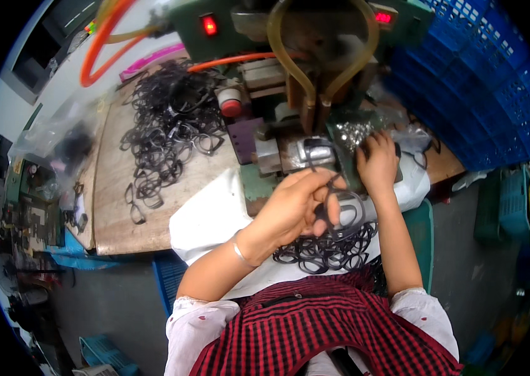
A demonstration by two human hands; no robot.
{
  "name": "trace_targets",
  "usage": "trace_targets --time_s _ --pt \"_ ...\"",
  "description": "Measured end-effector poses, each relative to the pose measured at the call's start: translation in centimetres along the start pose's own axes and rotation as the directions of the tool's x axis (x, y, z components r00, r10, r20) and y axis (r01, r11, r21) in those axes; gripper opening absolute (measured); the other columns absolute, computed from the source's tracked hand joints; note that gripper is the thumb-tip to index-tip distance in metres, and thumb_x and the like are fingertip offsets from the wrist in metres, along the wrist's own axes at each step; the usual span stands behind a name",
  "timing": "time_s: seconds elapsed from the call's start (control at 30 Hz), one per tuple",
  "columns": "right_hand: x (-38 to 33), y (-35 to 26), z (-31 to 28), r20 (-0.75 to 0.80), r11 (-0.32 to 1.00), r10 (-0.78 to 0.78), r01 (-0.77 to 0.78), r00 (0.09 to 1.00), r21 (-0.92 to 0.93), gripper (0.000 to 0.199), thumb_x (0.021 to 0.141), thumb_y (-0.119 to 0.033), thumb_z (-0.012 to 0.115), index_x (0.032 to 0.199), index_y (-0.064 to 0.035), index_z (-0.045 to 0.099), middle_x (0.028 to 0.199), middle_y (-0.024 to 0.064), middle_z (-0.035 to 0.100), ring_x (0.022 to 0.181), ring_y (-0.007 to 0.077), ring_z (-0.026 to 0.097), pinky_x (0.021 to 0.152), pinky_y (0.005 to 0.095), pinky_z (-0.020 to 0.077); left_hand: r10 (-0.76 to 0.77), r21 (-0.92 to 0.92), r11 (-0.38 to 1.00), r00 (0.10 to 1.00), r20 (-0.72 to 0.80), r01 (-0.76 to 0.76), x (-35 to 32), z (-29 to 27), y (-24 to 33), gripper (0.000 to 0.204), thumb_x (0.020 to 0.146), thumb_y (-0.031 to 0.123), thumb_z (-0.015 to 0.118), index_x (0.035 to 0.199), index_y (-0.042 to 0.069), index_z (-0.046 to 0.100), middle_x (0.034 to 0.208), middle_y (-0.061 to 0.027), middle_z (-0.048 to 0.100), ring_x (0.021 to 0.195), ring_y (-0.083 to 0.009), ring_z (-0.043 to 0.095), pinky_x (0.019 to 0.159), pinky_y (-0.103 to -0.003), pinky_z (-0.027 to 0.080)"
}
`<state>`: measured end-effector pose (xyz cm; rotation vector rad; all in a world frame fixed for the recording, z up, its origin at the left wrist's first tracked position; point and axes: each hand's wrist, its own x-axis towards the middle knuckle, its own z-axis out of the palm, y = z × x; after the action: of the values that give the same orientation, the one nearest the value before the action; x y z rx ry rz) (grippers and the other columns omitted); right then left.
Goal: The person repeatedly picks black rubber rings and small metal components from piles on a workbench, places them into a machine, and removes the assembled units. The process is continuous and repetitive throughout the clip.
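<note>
My left hand [299, 207] is closed around a dark eyeglass frame [348, 216], held just in front of the machine [271, 135]. The rims of the frame hang below and to the right of my fingers. My right hand [379, 164] reaches over a tray of small shiny metal parts [351, 133]. Its fingers are apart, with the tips at the edge of the parts; whether they touch any is too small to tell. Several more dark eyeglass frames [324, 254] lie in a heap on white cloth at my lap, partly under my left hand.
A large pile of dark frames [174, 119] covers the wooden table [114, 213] at left. Near it stands a white container with a red lid [230, 103]. Yellowish hoses [274, 37] and an orange hose [95, 56] hang around the machine. Blue plastic crates [466, 81] rise at right.
</note>
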<state>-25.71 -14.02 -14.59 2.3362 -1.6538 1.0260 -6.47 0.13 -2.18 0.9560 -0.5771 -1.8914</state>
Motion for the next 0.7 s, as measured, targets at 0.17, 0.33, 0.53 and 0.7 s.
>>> trace_targets --time_s 0.17,0.33,0.53,0.7 --pt "2.0 2.2 -0.3 0.020 0.961 0.112 -0.113 0.994 0.251 0.014 0.079 -0.014 0.075 0.087 -0.0038 0.070 0.098 0.0136 0.070 0.099 0.0350 0.062 0.089 0.0431 0.0482 0.023 0.028 0.999 0.998 -0.063 -0.021 0.6 0.2 -0.5 0.034 0.105 0.027 0.041 0.107 -0.001 0.060 0.060 -0.0115 0.062 0.034 -0.0132 0.046 0.030 -0.021 0.029" --pt "1.0 1.6 -1.0 0.068 0.925 0.289 -0.297 0.955 0.235 0.015 0.082 -0.016 0.078 0.087 -0.0023 0.074 0.092 0.0147 0.071 0.089 0.0289 0.066 0.084 0.0376 0.0507 0.078 -0.009 0.997 0.997 0.005 -0.078 0.9 -0.3 -1.1 0.033 0.103 0.026 0.043 0.104 -0.003 0.058 0.061 -0.0121 0.064 0.035 -0.0135 0.051 0.029 -0.021 0.030" --pt "0.9 1.8 -0.5 0.090 0.820 0.214 -0.229 0.973 0.524 0.018 0.093 -0.013 0.067 0.107 -0.0016 0.072 0.100 0.0113 0.074 0.091 0.0174 0.067 0.084 0.0280 0.0498 0.113 -0.016 0.993 0.993 0.020 -0.113 0.9 -0.7 -1.6 0.034 0.103 0.028 0.041 0.105 -0.002 0.057 0.064 -0.0130 0.066 0.037 -0.0142 0.054 0.031 -0.021 0.033" --pt "0.0 3.0 0.3 0.115 0.789 0.217 -0.244 0.969 0.564 0.016 0.094 -0.008 0.067 0.107 -0.0013 0.072 0.101 0.0077 0.073 0.094 0.0139 0.065 0.087 0.0270 0.0498 0.155 0.154 0.974 0.984 0.086 -0.166 -1.7 -4.3 -5.4 0.043 0.108 0.042 0.040 0.111 0.002 0.056 0.084 -0.0140 0.071 0.063 -0.0162 0.067 0.050 -0.024 0.052"
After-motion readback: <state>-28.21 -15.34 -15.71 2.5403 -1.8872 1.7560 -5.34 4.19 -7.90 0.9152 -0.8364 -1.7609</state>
